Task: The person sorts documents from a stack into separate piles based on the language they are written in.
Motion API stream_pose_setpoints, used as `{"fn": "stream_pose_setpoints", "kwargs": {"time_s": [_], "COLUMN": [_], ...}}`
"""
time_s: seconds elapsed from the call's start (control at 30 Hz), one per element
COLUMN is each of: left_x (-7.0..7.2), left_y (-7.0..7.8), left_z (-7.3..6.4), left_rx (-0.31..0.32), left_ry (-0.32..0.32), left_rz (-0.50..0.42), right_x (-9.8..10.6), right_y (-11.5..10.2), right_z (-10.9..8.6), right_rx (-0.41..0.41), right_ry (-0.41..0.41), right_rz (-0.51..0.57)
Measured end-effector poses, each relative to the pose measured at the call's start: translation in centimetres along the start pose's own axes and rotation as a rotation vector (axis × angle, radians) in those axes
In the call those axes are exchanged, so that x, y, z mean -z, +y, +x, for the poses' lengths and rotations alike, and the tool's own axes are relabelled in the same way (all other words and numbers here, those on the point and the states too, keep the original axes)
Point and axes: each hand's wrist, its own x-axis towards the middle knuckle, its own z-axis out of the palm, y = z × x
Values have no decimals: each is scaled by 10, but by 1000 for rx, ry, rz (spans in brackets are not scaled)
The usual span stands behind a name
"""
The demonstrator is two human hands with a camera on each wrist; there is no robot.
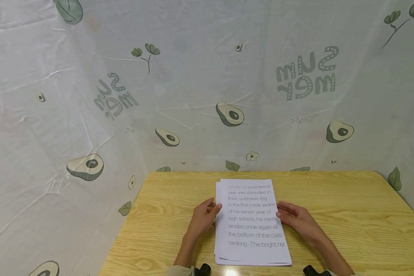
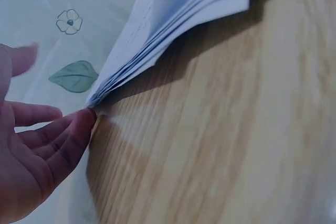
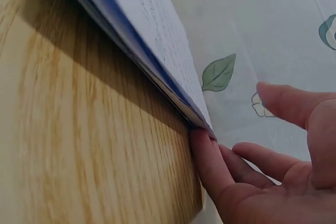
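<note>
A stack of printed paper sheets (image 1: 249, 222) lies on the wooden table, large lines of English text on its top sheet. Its sheets are not quite even; several edges show at the left side and bottom. My left hand (image 1: 204, 219) is at the stack's left edge, and in the left wrist view its fingertips (image 2: 86, 116) touch the sheets' edge with the thumb raised apart. On the opposite side my right hand (image 1: 298, 220) meets the right edge. The right wrist view shows its fingers (image 3: 210, 161) extended against the paper, thumb held away.
The wooden table (image 1: 348, 214) reaches back to a pale hanging cloth (image 1: 193, 84) printed with avocados, leaves and mirrored lettering. Dark wrist bands (image 1: 202, 269) show at the bottom of the head view. Light glares on the table just in front of the stack.
</note>
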Motion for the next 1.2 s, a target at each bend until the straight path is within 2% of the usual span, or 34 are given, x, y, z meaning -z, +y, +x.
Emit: {"fn": "stream_pose_setpoints", "kwargs": {"time_s": [0.23,0.37,0.7,0.87,1.0,1.2], "left_x": [-5,-6,-7,0,9,20], "left_y": [-1,0,3,3,1,-5], "left_z": [6,9,10,9,7,2], "left_rx": [-43,-68,-9,-13,-9,-17], "left_ry": [20,18,37,57,74,52], "left_rz": [83,99,70,45,-21,-84], "right_x": [-7,-11,-12,-5,2,12], "right_y": [-7,-8,-11,-11,-11,-9], "right_z": [5,8,11,7,3,-5], "right_rx": [-12,-32,5,-10,-15,-15], "right_ry": [57,84,61,119,166,178], "right_rz": [-132,-152,-142,-234,-298,-365]}}
